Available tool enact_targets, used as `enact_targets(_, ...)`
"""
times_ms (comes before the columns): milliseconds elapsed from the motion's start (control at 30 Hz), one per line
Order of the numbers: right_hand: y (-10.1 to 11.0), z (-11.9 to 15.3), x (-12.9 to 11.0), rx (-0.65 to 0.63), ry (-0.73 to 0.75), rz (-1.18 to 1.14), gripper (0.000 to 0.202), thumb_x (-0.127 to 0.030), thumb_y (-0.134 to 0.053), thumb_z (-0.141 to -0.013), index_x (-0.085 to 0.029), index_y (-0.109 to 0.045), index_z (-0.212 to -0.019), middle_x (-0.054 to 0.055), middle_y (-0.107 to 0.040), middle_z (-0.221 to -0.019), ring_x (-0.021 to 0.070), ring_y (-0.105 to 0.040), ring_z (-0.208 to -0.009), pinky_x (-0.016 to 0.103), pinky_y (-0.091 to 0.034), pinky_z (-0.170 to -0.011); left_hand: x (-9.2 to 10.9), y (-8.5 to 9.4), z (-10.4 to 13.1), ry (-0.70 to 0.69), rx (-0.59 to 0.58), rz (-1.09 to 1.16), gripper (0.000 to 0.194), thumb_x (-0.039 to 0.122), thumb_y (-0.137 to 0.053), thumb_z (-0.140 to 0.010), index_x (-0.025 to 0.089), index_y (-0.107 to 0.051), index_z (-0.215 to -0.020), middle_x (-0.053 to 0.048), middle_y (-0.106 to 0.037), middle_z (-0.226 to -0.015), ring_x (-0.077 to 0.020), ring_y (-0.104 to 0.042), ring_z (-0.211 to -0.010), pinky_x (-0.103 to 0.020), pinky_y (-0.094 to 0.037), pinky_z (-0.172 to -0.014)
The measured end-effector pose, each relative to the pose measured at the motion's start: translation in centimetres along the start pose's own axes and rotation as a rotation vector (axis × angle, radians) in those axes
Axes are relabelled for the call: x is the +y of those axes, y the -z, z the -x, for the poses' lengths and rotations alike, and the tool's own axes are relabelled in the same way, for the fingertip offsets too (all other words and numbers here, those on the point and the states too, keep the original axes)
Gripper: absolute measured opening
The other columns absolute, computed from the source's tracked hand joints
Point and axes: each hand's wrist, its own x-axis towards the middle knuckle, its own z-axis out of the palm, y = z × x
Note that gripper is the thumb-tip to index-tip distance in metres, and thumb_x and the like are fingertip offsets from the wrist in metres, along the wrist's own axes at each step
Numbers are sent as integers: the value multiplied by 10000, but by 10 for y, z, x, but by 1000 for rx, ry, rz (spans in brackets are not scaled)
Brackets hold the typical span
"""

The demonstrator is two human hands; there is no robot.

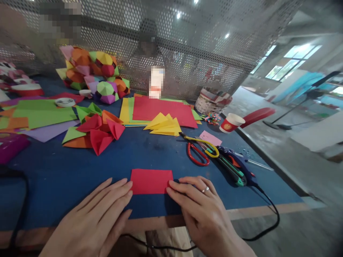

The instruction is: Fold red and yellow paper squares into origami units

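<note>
A small red paper rectangle (152,182), seemingly folded, lies flat on the blue tabletop near its front edge. My left hand (103,207) rests flat with straight fingers, its fingertips touching the paper's left end. At the right end, the fingertips of my right hand (200,203) press on the paper's edge; a ring is on one finger. Beyond the paper sit folded yellow paper pieces (164,125) and a cluster of red, green and orange folded pieces (98,128). Scissors (202,148) with red and yellow handles lie to the right.
A green-handled cutter (232,169) and a blue glue gun (241,164) with a black cord lie right. Behind are stacked coloured sheets (163,110), paper balls (104,71), a paper cup (230,123) and a woven basket (211,101). A perforated metal screen (177,50) stands at the back.
</note>
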Motion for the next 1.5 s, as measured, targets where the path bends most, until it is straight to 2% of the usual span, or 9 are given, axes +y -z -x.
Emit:
enact_targets(200,-1,-31,5,-150,-40,-93,177,-168,-599,-1008,-172,-742,-1112,84,-765,-1072,224,-678,-1017,394,-578,-886,1,11,-26,13,34,18,272,210,-424,-1067,179,-693,-1086,-34,-812,-1018,-201,-774,-946,-355,-597,-951)
enact_targets(367,2,-59,7,-402,-129,26,486,-382,-788,-902,-132,-660,-1299,143,-714,-1205,310,-679,-1116,495,-561,-943,-1,12,-32,178,30,74,272,344,-429,-1080,211,-667,-1072,-48,-794,-1022,-209,-775,-898,-307,-623,-765)
enact_targets(533,4,-77,11,-538,-155,-131,255,-309,-833,-847,-166,-712,-1020,70,-745,-1010,256,-697,-972,371,-540,-837,-15,7,-32,385,46,208,289,457,-543,-1017,239,-648,-1176,-77,-753,-1159,-231,-773,-944,-320,-649,-791)
enact_targets(633,3,-81,14,-452,-151,-281,84,-117,-681,-908,-184,-709,-951,37,-755,-953,194,-701,-897,306,-525,-796,-25,9,-39,506,39,348,382,531,-587,-974,238,-650,-1211,-91,-754,-1175,-214,-781,-818,-298,-662,-672)
enact_targets(833,0,-90,17,-5,-123,-555,168,-54,-578,-860,-180,-686,-882,29,-760,-898,163,-708,-850,291,-552,-788,-43,14,-70,814,25,943,499,635,-536,-973,207,-700,-1169,-160,-776,-1167,-293,-775,-1040,-367,-683,-703)
enact_targets(933,2,-95,20,152,10,-584,192,-38,-551,-839,-189,-658,-792,38,-760,-896,162,-718,-893,314,-555,-841,-44,16,-89,967,-221,1302,463,603,-586,-954,206,-720,-1151,-151,-784,-1160,-268,-775,-1031,-360,-667,-758)
enact_targets(1133,9,-100,23,188,128,-560,248,-15,-521,-856,-203,-659,-770,30,-766,-896,150,-712,-939,329,-549,-886,-25,20,-120,897,-612,1670,521,516,-889,-717,216,-726,-1111,-61,-793,-1102,-200,-765,-952,-314,-605,-859)
enact_targets(1367,14,-100,26,247,153,-501,241,-15,-521,-871,-201,-671,-899,73,-742,-1071,173,-682,-1061,356,-534,-949,-12,9,-139,1002,-572,1712,415,305,-995,-547,164,-787,-877,-29,-797,-831,-158,-739,-787,-249,-578,-783)
enact_targets(1500,17,-94,33,275,-82,-456,201,-161,-539,-945,-199,-626,-1122,112,-682,-1150,218,-641,-1079,359,-529,-861,-13,1,-146,1085,-403,1678,481,301,-1028,-444,138,-803,-836,-64,-799,-777,-182,-729,-728,-272,-587,-750)
